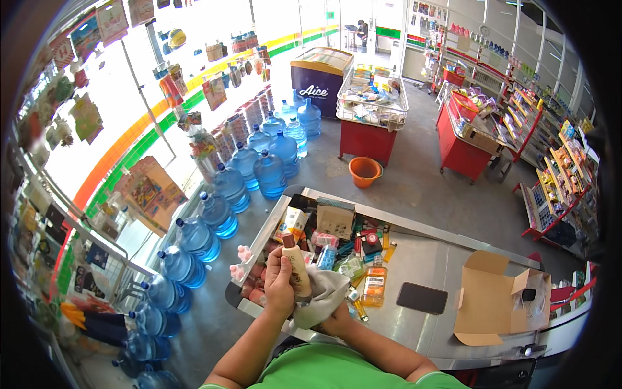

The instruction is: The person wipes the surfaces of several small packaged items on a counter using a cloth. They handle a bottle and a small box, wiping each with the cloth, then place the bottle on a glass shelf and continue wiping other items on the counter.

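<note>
A cream plastic bottle with a brown cap (295, 266) is gripped in my left hand (279, 281), tilted with its cap away from me. My right hand (334, 318) holds a grey cloth (323, 297) against the bottle's lower end; the cloth hides most of those fingers. Just beyond my hands, mixed goods lie heaped on the metal checkout counter (418, 262). Among them are an open box (335, 219), a white and orange carton (293, 222) and several lighters (390, 252). An amber Listerine bottle (374, 284) lies to the right of the cloth.
A dark smartphone (422, 298) and an opened cardboard box (486, 301) lie on the counter's right. Blue water jugs (216, 214) line the left side. Beyond the counter are an orange bucket (365, 172), a red-based goods bin (365, 141) and an Aice freezer (318, 82).
</note>
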A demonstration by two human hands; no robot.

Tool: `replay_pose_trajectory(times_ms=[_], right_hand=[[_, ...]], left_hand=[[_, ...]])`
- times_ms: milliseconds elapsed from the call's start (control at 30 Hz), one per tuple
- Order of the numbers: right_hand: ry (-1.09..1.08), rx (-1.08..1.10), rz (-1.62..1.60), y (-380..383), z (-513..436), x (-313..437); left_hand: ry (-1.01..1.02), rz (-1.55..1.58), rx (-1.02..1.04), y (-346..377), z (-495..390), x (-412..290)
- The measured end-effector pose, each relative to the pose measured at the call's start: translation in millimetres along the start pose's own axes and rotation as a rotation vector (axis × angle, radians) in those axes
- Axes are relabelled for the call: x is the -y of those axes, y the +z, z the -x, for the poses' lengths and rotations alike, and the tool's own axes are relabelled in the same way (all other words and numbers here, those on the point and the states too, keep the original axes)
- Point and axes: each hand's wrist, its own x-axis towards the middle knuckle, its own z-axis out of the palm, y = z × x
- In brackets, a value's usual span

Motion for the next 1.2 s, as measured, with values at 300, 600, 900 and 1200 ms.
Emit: replay_pose_trajectory(times_ms=[300, 600, 900, 1200], right_hand=[[0.117, 0.031, 0.102, -11.2, -7.8, -8.4], [-0.024, 0.010, 0.171, -5.2, -6.2, -2.4], [-0.023, -0.068, -0.045, -1.1, 1.4, 2.9], [0.116, -0.090, -0.105, 7.9, 3.8, -17.9]], left_hand=[[-0.038, -0.075, 0.179, 10.6, 19.4, 12.4], [0.114, -0.032, 0.013, 15.5, 11.5, 8.1], [-0.056, 0.035, -0.034, -10.6, 3.2, 6.2], [-0.196, 0.110, 0.117, 13.2, 31.0, 19.0]])
